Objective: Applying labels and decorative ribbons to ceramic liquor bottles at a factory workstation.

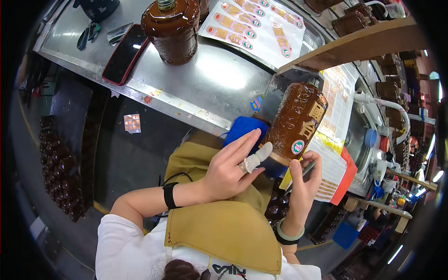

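Observation:
A brown glossy bottle (298, 123) with raised patterning, gold characters and a small round label lies tilted against a wooden-topped stand, its base toward me. My left hand (233, 165) is at the left of the base, fingers stretched out, with a white cover on one finger and a ring. That covered fingertip is at the bottle's lower edge. At the base's right side is my right hand (305, 179), thumb and bent index finger apart; I see nothing clearly held there. A blue cloth pad (245, 129) sits beside the left fingertips.
Another brown bottle (172, 30) stands upright on the metal table (224, 88), near a phone (125, 55) in a red case. A sticker sheet (256, 29) lies at the back. The wooden board (347, 44) juts up behind the tilted bottle. Several brown bottles (58, 163) fill the lower left.

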`<state>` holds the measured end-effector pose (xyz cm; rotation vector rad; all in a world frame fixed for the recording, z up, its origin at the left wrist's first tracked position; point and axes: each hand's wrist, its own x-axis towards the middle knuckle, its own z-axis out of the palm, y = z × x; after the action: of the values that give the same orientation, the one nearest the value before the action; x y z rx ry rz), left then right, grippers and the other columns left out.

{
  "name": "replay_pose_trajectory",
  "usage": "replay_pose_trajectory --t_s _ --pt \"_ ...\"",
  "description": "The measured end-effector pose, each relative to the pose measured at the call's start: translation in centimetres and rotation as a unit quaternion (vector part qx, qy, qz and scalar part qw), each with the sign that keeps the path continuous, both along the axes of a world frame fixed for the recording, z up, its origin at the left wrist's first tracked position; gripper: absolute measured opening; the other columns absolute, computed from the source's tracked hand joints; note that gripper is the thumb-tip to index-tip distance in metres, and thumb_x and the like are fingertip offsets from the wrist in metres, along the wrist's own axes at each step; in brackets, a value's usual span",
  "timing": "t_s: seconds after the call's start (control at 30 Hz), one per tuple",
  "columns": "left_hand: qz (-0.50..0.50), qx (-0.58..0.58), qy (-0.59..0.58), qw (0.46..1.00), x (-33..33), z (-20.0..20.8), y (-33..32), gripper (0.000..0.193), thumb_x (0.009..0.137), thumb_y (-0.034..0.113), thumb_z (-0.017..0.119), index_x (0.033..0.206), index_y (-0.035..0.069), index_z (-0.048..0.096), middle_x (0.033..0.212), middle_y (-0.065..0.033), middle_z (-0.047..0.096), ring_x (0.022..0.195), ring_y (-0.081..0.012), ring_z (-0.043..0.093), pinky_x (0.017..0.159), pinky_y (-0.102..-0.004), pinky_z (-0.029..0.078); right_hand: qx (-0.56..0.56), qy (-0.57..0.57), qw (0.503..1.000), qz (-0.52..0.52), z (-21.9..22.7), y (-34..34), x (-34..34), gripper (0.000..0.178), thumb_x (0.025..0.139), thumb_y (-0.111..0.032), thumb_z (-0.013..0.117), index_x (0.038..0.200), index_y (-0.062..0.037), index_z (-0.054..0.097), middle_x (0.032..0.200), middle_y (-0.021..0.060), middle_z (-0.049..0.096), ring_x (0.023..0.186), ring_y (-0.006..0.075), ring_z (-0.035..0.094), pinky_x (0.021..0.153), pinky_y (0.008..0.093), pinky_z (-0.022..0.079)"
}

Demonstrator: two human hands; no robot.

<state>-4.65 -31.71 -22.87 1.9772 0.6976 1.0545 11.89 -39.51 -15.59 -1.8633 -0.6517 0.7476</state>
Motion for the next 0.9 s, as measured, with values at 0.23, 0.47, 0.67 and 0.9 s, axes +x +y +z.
replay_pose_trajectory --t_s 0.23,0.47,0.67,0.9 --pt "0.002 -0.049 -0.025 0.998 0.1 -1.1 0.2 0.054 0.078 0.002 0.08 0.128 -0.008 0.063 0.143 -0.0246 0.058 0.127 -0.0412 0.059 0.104 -0.0443 0.05 0.022 0.035 0.999 -0.005 0.0 0.1 -0.2 0.03 0.091 -0.004 0.075 0.109 -0.0064 0.052 0.094 -0.0029 0.045 0.085 0.006 0.041 0.073 0.019 0.035" --pt "0.001 -0.025 -0.012 1.0 0.2 -1.5 0.4 0.055 0.078 0.002 0.081 0.129 -0.007 0.062 0.15 -0.0249 0.051 0.126 -0.0427 0.058 0.105 -0.0459 0.049 0.021 0.004 1.0 0.007 0.0 -0.3 0.4 0.029 0.092 -0.004 0.073 0.112 -0.0046 0.053 0.093 -0.0035 0.042 0.086 0.0062 0.04 0.078 0.02 0.034" --pt "0.028 -0.001 -0.078 0.997 1.0 -1.7 0.2 0.054 0.075 0.001 0.085 0.124 -0.005 0.064 0.149 -0.0231 0.053 0.123 -0.0395 0.06 0.103 -0.0458 0.049 0.064 0.045 0.996 -0.032 -0.1 -1.2 1.2 0.016 0.105 -0.014 0.057 0.115 -0.002 0.056 0.096 -0.0024 0.045 0.083 0.0061 0.038 0.074 0.021 0.032" --pt "0.029 0.049 -0.049 0.997 1.6 -1.2 0.2 0.06 0.071 0.002 0.087 0.128 0.001 0.067 0.149 -0.0217 0.049 0.134 -0.0406 0.047 0.109 -0.0465 0.043 0.074 0.015 0.997 -0.015 -0.9 -1.8 1.9 0.03 0.113 -0.029 0.044 0.112 -0.0014 0.057 0.094 -0.0002 0.049 0.082 0.008 0.042 0.075 0.0235 0.036"
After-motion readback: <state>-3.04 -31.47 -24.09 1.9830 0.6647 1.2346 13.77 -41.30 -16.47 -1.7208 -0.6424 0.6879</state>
